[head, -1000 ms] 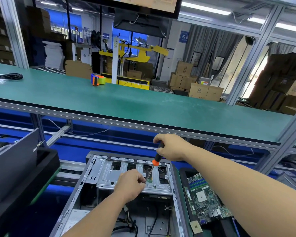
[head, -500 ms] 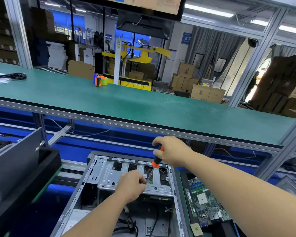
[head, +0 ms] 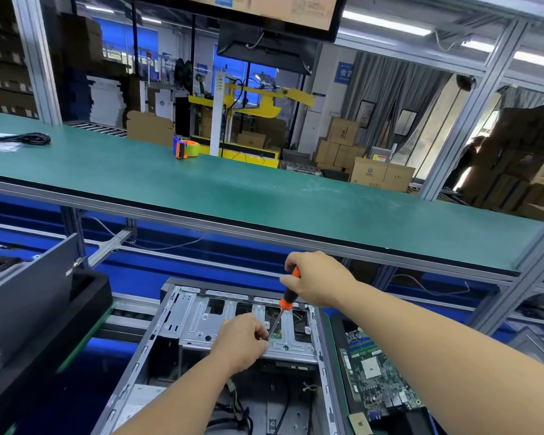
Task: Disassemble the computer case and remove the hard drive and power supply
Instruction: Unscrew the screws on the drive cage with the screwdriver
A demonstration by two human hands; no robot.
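Screwdriver [head: 285, 304] being gripped in right hand [head: 316, 282] — handle enclosed by curled fingers. Left hand [head: 244, 340] pinching its shaft over drive cage [head: 201, 321] — inside opened computer case [head: 145, 356].

The grey metal computer case [head: 182, 334] lies open on its side, its silver drive cage [head: 208, 321] at the far end and loose black cables [head: 233, 409] inside.

screwdriver [head: 285, 303]: orange and black handle
computer case [head: 248, 324]: shiny grey metal
far shelf [head: 264, 199]: green
tape roll [head: 187, 149]: orange, blue and green
circuit board [head: 377, 372]: green, on the right
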